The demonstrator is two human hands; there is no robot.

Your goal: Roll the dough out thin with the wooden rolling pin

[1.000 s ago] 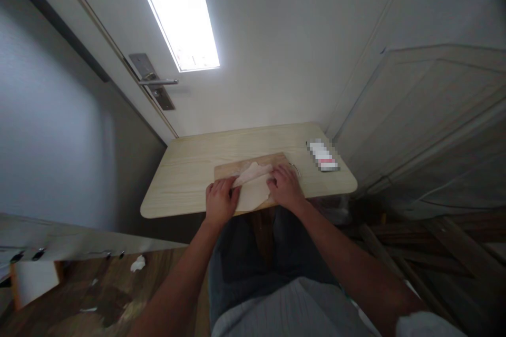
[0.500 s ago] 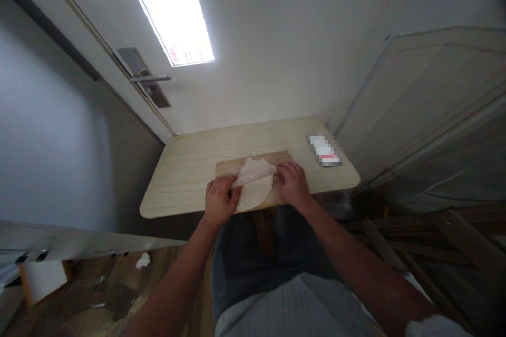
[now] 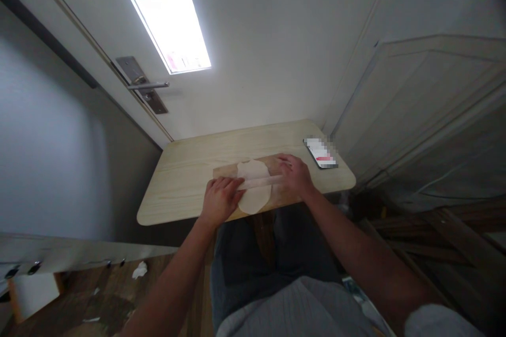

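Observation:
A flat sheet of pale dough [image 3: 254, 201] lies on a wooden board [image 3: 282, 198] at the table's front edge. Across the dough runs a thin, light rolling pin [image 3: 261, 182], which shows between my hands. My left hand [image 3: 222, 196] is closed round the pin's left end, at the dough's left side. At the other end, my right hand [image 3: 295, 175] grips the pin, a little to the right of the dough. Dough shows on both the far and near sides of the pin.
The board rests on a small pale wooden table [image 3: 177, 179] against a white door with a metal handle [image 3: 150, 85]. A phone [image 3: 321, 154] lies at the table's right end. On the floor at lower left is a crumpled white tissue [image 3: 139, 270].
My right hand has moved right, away from the dough, and more of the rolling pin shows. The dough now looks rounder and lies differently. The view has shifted slightly.

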